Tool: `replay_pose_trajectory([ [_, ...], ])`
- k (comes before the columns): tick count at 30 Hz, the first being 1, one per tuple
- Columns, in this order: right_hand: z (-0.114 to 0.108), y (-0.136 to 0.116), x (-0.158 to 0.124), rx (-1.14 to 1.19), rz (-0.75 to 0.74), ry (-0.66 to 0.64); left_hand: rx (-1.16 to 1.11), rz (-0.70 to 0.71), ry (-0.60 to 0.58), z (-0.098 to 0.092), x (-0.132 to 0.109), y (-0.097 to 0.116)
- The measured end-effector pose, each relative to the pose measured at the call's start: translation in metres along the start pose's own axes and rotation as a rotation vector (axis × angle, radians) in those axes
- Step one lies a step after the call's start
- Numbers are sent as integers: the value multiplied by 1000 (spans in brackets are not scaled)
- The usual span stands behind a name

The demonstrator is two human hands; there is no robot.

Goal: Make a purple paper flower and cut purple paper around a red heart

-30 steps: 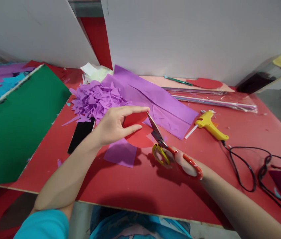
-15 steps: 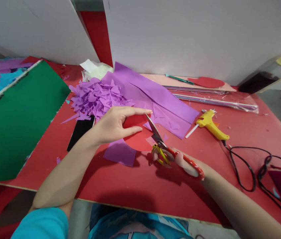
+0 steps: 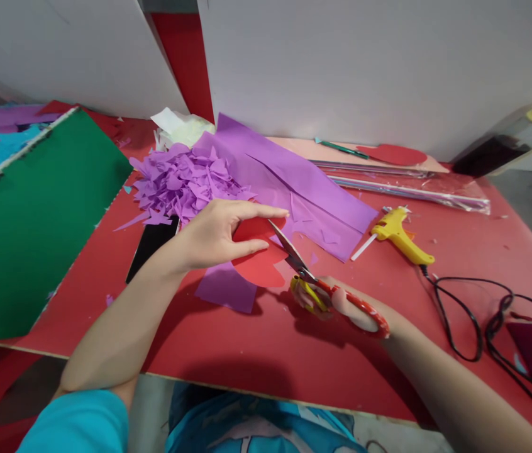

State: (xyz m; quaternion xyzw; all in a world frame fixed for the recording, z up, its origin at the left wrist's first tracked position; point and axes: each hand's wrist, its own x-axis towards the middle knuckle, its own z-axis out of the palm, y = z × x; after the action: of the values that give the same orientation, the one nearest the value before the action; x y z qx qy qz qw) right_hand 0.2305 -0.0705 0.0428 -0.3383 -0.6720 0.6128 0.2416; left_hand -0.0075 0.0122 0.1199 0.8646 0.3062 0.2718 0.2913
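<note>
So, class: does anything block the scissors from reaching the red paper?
Nothing visible does: the scissors in the right hand appear to be at the edge of the red paper. But the left hand holding it is close to their tip.

Purple scraps (image 3: 183,179), red paper (image 3: 260,270), red surface (image 3: 176,343)
The scissors (image 3: 307,275) pair a red handle, flecked pale near its end, with a yellow one; the glue gun (image 3: 399,236) is yellow, the board (image 3: 44,233) green with a whitish edge, the sleeve (image 3: 80,425) turquoise.
</note>
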Motion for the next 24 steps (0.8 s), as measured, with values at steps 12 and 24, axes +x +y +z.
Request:
replay_pose_trajectory([
  [12,-5,-4,-3,-43,53,-116,-26,-16,-80,-3,0,-2],
  [24,-4,-22,-1,-58,36,-93,-92,-32,-115,-5,-1,-3],
])
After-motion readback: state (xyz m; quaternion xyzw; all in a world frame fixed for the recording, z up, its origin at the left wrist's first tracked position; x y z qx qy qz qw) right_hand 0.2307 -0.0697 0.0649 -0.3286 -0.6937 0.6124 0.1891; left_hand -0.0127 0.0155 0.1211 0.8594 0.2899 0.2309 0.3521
